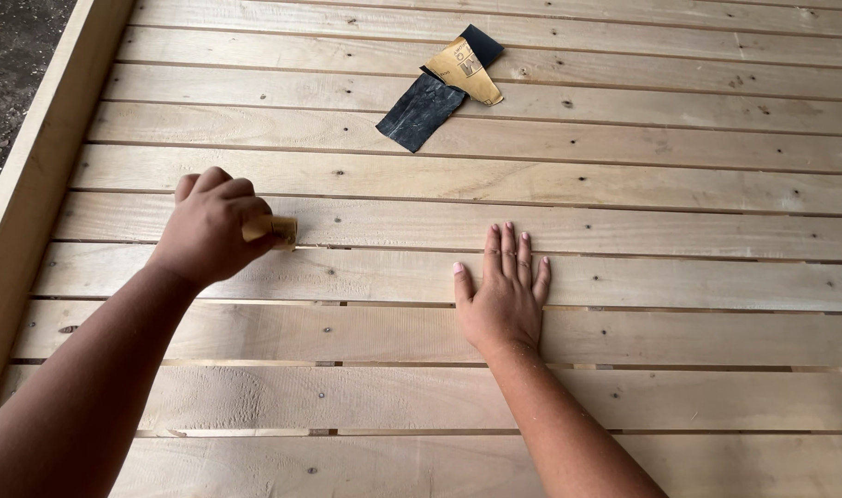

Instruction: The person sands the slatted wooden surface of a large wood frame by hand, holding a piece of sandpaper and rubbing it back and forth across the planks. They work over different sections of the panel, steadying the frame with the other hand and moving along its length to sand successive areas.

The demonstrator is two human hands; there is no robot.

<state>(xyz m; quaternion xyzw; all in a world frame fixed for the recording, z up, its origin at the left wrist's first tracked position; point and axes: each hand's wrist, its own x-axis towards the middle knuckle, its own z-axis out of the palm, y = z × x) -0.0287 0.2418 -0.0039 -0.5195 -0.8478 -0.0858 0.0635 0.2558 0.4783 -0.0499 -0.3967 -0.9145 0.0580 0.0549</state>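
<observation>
My left hand (209, 226) is closed around a small folded piece of tan sandpaper (278, 229), pressed against the gap between two pale wooden slats (624, 231). My right hand (504, 295) lies flat, palm down with fingers together, on a slat to the right of the left hand and holds nothing. Fine sawdust lies on the slat nearest me at the lower left.
A torn sheet of sandpaper (444, 88), black on its grit side and tan on its back, lies on the slats farther away. A raised wooden side rail (34, 194) runs along the left edge, with dark ground (11, 55) beyond it.
</observation>
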